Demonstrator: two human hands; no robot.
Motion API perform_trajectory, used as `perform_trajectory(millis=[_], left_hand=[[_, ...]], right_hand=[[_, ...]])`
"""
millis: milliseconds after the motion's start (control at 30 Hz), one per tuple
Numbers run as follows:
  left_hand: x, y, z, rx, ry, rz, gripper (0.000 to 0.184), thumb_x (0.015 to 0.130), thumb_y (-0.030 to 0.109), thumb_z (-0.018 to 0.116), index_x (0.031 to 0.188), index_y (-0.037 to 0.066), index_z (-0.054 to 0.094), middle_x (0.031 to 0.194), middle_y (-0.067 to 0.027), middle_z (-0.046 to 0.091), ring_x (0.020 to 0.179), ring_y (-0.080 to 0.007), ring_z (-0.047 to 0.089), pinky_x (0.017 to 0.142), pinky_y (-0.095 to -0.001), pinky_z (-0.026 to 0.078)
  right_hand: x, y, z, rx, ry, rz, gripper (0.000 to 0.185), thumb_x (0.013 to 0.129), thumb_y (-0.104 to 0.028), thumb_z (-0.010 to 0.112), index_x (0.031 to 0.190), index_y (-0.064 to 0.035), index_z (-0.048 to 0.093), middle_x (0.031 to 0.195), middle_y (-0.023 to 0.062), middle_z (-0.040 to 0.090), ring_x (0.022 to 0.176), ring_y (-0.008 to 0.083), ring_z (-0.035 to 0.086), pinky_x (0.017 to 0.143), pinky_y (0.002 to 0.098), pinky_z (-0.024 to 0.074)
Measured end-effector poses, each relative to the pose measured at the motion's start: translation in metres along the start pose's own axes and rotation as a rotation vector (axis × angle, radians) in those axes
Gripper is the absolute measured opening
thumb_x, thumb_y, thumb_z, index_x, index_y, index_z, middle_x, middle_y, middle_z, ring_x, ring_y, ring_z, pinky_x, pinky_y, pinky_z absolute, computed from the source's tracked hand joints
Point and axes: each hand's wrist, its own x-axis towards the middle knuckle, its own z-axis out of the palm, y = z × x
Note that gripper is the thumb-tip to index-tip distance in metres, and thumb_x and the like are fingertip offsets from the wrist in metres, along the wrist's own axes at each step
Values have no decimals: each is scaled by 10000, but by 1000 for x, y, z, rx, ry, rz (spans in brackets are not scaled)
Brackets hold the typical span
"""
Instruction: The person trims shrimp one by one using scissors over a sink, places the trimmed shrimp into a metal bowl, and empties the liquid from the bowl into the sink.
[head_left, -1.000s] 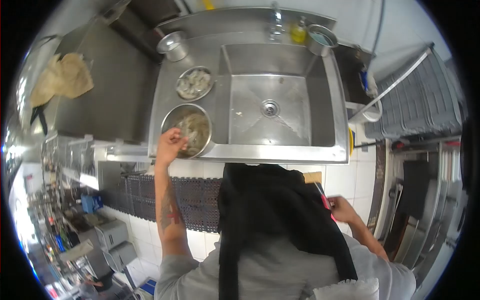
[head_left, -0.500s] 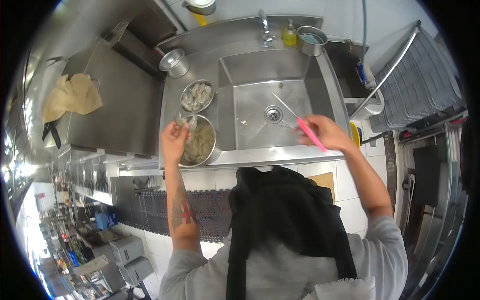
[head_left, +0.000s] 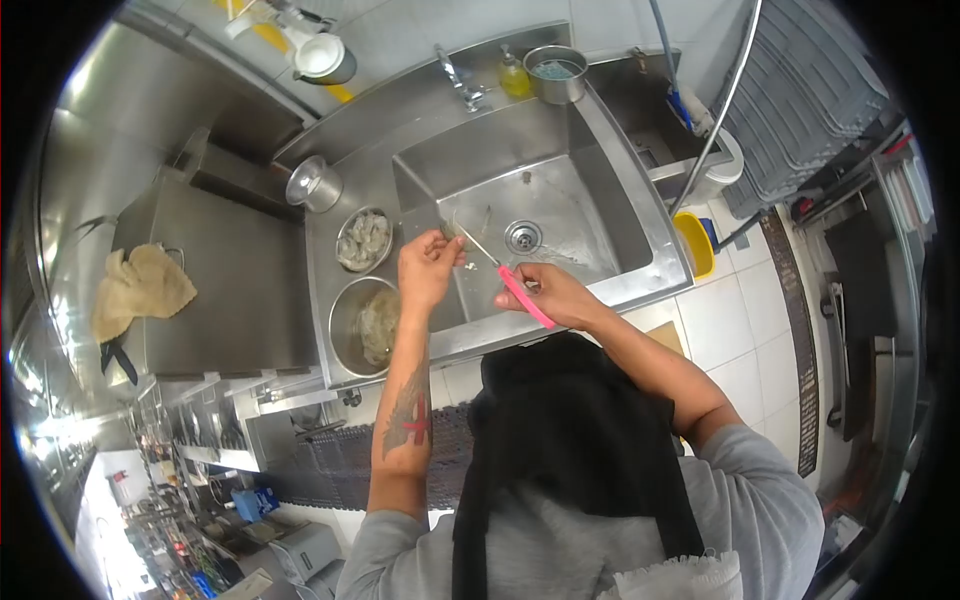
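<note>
Left hand (head_left: 428,270) nearly closed here, fingertips pinching what looks like a greyish shrimp (head_left: 452,232) over the near-left part of the sink (head_left: 490,190). Right hand (head_left: 560,298) curls round a pink-handled tool (head_left: 522,297), also over the sink, its thin tip right by those pinching fingers. That's the danger, I'd say: a slip on wet shell could send the point into a fingertip. A loose pinch might also drop the shrimp into the sink, perhaps towards the drain (head_left: 523,237). Further out, left of the sink, a larger bowl (head_left: 343,325) and a smaller bowl (head_left: 361,271) hold more, on the metal surface (head_left: 370,175).
</note>
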Motion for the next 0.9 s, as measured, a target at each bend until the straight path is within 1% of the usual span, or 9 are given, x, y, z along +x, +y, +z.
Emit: perform_trajectory(millis=[300,367,500,567,667,767,800,833,900], left_hand=[[-6,1,19,487,-1,35,212,884,166,766,949,-31,725,664,-106,688,577,-134,638,591,-311,483],[-15,18,26,600,-85,60,223,871,156,764,1004,-21,738,696,-127,664,578,-189,620,602,-348,484],[-15,10,26,664,-120,202,254,859,122,771,1052,-40,731,824,-150,686,655,-198,658,638,-337,509],[-16,8,25,697,-113,220,278,852,132,777,1068,-38,733,879,-171,684,698,-264,660,662,-354,514],[-13,0,21,719,-136,195,292,842,135,784,1076,-33,734,889,-186,685,705,-290,656,673,-374,517],[-10,-9,20,723,-115,222,281,848,133,785,1071,-30,734,889,-185,677,677,-250,659,672,-383,518],[-9,-10,18,724,-109,224,281,848,133,785,1071,-30,734,889,-185,677,677,-250,659,672,-383,518],[-7,-11,17,692,-121,94,260,864,148,786,1058,-19,741,853,-162,676,655,-214,638,649,-367,507],[-3,-27,15,657,-125,-36,241,881,163,786,1045,-9,748,817,-139,675,633,-178,618,625,-351,497]], right_hand=[[0,12,-15,-231,32,74,654,747,-641,834,905,-28,671,791,95,637,789,223,624,738,366,478],[1,15,-17,-223,44,66,653,748,-642,832,897,-28,669,785,92,633,785,223,620,734,369,475],[8,22,-25,-173,5,110,609,744,-607,856,892,-43,681,783,80,647,761,198,615,703,370,467],[12,24,-31,-172,-32,145,592,743,-592,865,897,-48,690,786,79,658,752,192,618,691,371,467],[14,31,-37,-153,-93,229,615,699,-627,876,758,-53,662,724,71,627,732,166,608,682,328,463],[8,25,-40,57,-49,247,639,709,-655,849,763,-39,685,735,82,643,727,189,615,688,342,469],[1,11,-44,-92,35,227,668,715,-675,830,808,-25,704,758,92,660,735,206,622,698,354,478],[-4,3,-46,-239,119,206,702,721,-694,811,853,-11,723,781,102,676,743,223,629,709,367,488],[-3,13,-47,-281,104,205,740,726,-704,798,917,6,723,814,120,687,774,247,640,733,380,493]])
